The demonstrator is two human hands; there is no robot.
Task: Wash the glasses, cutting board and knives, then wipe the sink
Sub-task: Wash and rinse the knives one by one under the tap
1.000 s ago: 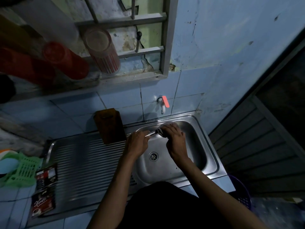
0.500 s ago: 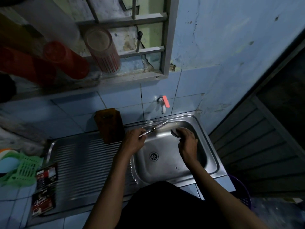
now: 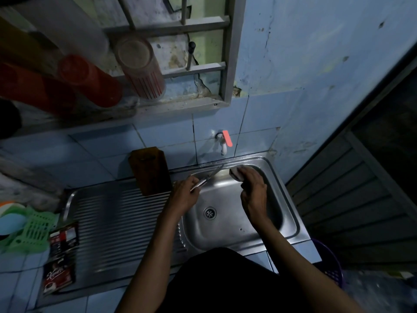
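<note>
Your left hand (image 3: 184, 195) grips the metal handle of a knife (image 3: 208, 177), fingers curled round it, and the blade slants up and to the right over the back edge of the sink basin (image 3: 291, 213), its tip reaching toward the wall below the tap (image 3: 223, 143). Your right hand (image 3: 253, 190) is curled round a dark scrubbing sponge (image 3: 235, 175), holding it over the back of the basin, just right of the blade and apart from it. The tap has a white body and an orange-red lever, and no water can be made out running from it in this dim light. The drain (image 3: 210, 213) lies in the basin floor between your two wrists.

The wooden cutting board (image 3: 150, 170) stands upright on the far edge of the ribbed draining board (image 3: 117, 227), leaning against the blue tiled wall just left of your left hand. On the window ledge above, a clear glass with red stripes (image 3: 140, 68) stands upside down beside a red tumbler (image 3: 90, 80), and more red ones sit further left, blurred.

At the left end of the draining board lie two dark sachet packs (image 3: 61, 256), and next to them on the tiled counter sits a green plastic basket (image 3: 29, 229). A purple basket (image 3: 329, 265) shows low on the right, beyond the sink's corner. Your dark clothing (image 3: 225, 283) fills the bottom of the view.
</note>
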